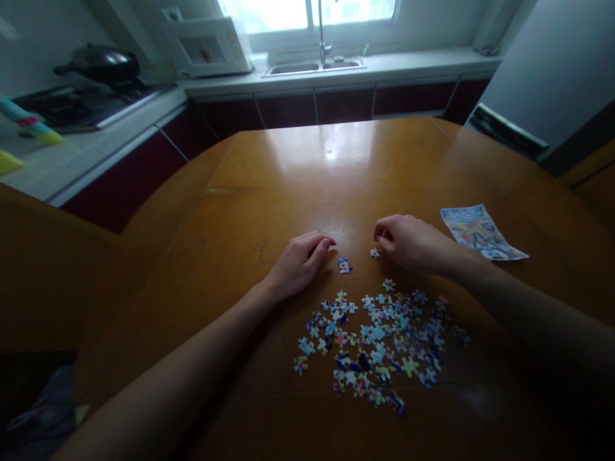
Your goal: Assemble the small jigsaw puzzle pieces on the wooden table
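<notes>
My left hand (303, 261) rests on the wooden table with its fingers loosely stretched out and nothing in them. Just right of its fingertips lies a small joined cluster of puzzle pieces (344, 264), blue and white. My right hand (402, 242) is curled, palm down, with its fingertips at a small pale puzzle piece (375, 253) on the tabletop; part of the grip is hidden behind the fingers. Closer to me, a wide heap of loose jigsaw pieces (379, 333) is spread out in light blue, green, purple and white. One single piece (389, 285) lies at the heap's far edge.
A creased picture sheet (483, 234) lies beyond my right forearm on the table (230, 211). Past the table's far edge are a counter with a sink (314, 67), a white microwave (211, 48) and a dark pan (106, 63) on the stove. A fridge (557, 77) stands at right.
</notes>
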`<state>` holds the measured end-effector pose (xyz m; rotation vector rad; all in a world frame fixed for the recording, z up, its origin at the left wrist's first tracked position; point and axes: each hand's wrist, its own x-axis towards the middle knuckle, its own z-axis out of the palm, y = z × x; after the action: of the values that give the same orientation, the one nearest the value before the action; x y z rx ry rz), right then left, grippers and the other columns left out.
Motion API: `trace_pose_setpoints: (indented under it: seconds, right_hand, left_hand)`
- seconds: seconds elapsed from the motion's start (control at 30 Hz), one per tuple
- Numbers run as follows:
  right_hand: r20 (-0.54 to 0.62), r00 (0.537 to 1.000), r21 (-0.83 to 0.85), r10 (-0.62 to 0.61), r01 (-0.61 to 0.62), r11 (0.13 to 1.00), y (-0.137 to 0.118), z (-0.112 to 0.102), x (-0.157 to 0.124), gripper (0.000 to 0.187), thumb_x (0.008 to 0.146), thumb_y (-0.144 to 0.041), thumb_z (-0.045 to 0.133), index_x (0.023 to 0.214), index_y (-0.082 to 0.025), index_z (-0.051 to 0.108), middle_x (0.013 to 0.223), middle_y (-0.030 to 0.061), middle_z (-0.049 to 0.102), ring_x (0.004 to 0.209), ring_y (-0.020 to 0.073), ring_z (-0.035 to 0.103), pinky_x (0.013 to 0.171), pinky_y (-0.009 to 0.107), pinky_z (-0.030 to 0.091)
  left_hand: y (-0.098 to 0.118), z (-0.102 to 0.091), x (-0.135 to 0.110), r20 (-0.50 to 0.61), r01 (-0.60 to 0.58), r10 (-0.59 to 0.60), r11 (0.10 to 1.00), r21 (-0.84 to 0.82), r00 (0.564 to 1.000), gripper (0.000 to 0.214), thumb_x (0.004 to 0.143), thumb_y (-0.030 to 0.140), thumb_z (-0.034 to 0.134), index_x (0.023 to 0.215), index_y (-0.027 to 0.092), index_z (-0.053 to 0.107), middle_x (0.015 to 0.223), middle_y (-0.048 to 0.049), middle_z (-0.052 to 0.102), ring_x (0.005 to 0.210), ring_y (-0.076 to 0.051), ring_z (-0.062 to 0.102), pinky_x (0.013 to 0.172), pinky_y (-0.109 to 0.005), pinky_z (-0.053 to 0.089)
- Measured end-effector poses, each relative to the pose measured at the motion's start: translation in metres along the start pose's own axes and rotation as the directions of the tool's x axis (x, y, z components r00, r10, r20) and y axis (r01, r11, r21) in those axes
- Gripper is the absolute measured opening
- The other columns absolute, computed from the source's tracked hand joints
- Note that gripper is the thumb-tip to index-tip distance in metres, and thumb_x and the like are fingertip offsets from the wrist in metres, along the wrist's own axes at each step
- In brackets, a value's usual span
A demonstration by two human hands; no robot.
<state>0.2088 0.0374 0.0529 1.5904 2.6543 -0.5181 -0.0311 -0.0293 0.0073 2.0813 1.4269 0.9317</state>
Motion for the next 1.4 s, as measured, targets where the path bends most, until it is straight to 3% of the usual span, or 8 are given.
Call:
trace_pose_setpoints:
  seconds: [0.13,0.27,0.6,0.9,1.13,1.4]
  right_hand:
    - [-0.043,0.997,-0.096,0.062,-0.066,0.993,0.007,0.002,0.006,0.020,0.086,-0.023,0.052,0.093,-0.020,0.070,0.099,0.0125,0.073,0.083,0.0247,0.066,0.062,0.033,0.040]
    - [-0.009,0.994,-0.176,0.112,-0.112,0.978,0.016,0.007,0.015,0.020,0.088,-0.023,0.051,0.094,-0.017,0.070,0.104,0.0164,0.072,0.086,0.0274,0.066,0.064,0.034,0.041]
    - [-0.014,0.997,-0.108,0.081,-0.082,0.991,0.030,0.014,0.032,0.027,0.088,-0.025,0.048,0.094,-0.016,0.073,0.102,0.0162,0.074,0.086,0.0257,0.067,0.069,0.033,0.044]
    - [-0.027,0.998,-0.046,0.055,-0.056,0.997,0.029,0.012,0.030,0.030,0.089,-0.024,0.047,0.102,-0.015,0.073,0.107,0.0178,0.073,0.090,0.0258,0.067,0.074,0.033,0.045]
    - [-0.023,0.999,-0.029,0.047,-0.048,0.998,0.029,0.011,0.030,0.030,0.091,-0.022,0.045,0.104,-0.015,0.071,0.109,0.0190,0.072,0.091,0.0264,0.066,0.074,0.034,0.044]
    - [-0.021,0.999,-0.013,0.038,-0.039,0.999,0.029,0.011,0.031,0.028,0.091,-0.021,0.046,0.103,-0.014,0.070,0.109,0.0204,0.072,0.090,0.0263,0.066,0.072,0.034,0.044]
  left_hand:
    - [0.001,0.000,0.000,0.000,0.003,-0.003,1.000,0.018,1.000,0.023,0.099,0.025,0.049,0.099,0.015,0.070,0.090,-0.0065,0.072,0.081,-0.016,0.065,0.078,-0.030,0.050]
    - [0.001,0.001,0.000,0.000,-0.004,0.004,1.000,0.015,1.000,0.024,0.099,0.026,0.048,0.099,0.015,0.070,0.091,-0.0070,0.072,0.080,-0.016,0.064,0.077,-0.031,0.050]
    - [0.000,0.000,0.000,0.018,0.005,-0.006,0.998,0.055,1.000,0.025,0.099,0.028,0.049,0.098,0.015,0.070,0.087,-0.0057,0.072,0.076,-0.015,0.063,0.072,-0.028,0.049]
    - [0.001,-0.003,0.002,0.034,0.017,-0.021,0.993,0.114,0.999,0.028,0.099,0.033,0.047,0.099,0.018,0.070,0.088,-0.0047,0.072,0.079,-0.017,0.065,0.073,-0.029,0.049]
    - [-0.004,-0.004,0.003,0.061,0.023,-0.032,0.990,0.140,0.998,0.027,0.099,0.038,0.049,0.102,0.020,0.069,0.095,-0.0046,0.073,0.084,-0.019,0.067,0.074,-0.031,0.050]
    - [-0.001,-0.005,0.003,0.095,-0.009,-0.002,0.993,0.122,0.995,0.025,0.093,0.041,0.059,0.099,0.019,0.070,0.089,-0.0049,0.069,0.074,-0.016,0.062,0.065,-0.027,0.049]
